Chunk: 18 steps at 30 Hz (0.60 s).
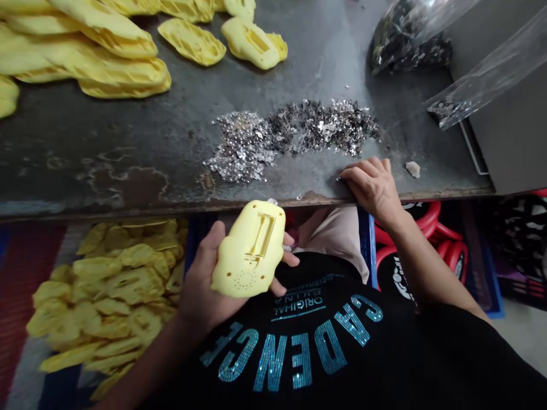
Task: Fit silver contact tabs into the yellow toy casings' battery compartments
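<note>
Our left hand and right hand are well apart, one holding something and one not. Far left, we've got a striped red mat on the floor, and just beside it a big heap of yellow plastic shells below the tabletop, which looks like worn, rust-stained steel. More of the same shells are stacked on its back left. Our left hand sits under the tabletop's front edge, cradling a single yellow plastic shell on the palm and fingers, with its slotted rectangular frame and dotted speaker holes facing up. Mid-table there's a scattered pile of silvery metal flakes. Our right hand rests empty on the front edge, fingers curled, just beside those flakes. Further right are a small pale chip, a clear plastic bag with dark bits in it, and a grey box. Red plastic stool legs show below the edge.
</note>
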Tool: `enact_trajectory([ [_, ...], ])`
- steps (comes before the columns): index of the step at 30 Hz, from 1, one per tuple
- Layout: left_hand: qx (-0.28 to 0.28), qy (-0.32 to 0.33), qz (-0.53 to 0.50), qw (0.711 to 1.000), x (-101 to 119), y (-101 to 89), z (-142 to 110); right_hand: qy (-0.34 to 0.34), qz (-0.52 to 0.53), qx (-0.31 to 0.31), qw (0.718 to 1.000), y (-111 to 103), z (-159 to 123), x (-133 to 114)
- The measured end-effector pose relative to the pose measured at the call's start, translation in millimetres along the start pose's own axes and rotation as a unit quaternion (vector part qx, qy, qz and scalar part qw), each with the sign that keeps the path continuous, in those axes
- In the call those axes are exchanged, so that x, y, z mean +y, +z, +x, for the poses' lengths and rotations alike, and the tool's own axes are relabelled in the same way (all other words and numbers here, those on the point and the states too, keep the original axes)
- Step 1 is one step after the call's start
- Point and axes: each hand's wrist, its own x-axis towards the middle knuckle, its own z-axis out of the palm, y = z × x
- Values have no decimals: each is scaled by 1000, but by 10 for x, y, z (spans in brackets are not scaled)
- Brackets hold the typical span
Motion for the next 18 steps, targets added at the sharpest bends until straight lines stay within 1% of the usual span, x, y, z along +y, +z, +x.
enact_trajectory([
  [3, 16, -23, -18, 999, -29, -45, 36, 32, 76, 42, 996, -80, -169, -9],
  [6, 38, -37, -25, 998, -51, -64, 63, 90, 127, 74, 985, -110, -180, -62],
  [7, 41, -36, -26, 998, -55, -62, 67, 108, 128, 70, 983, -104, -156, -86],
  [9, 45, -34, -27, 998, -57, -49, 66, 139, 111, 40, 983, -69, -85, -133],
  [12, 49, -34, -26, 998, -52, -13, 53, 162, 80, 0, 984, -5, 18, -179],
  [14, 46, -34, -32, 998, -52, 11, 49, 157, 77, 3, 985, -2, 51, -215],
  [15, 44, -35, -37, 998, -55, 21, 50, 144, 89, 8, 986, -24, 55, -248],
  [18, 20, -49, -66, 996, -73, 34, 65, 69, 174, 22, 982, -189, 44, -442],
])
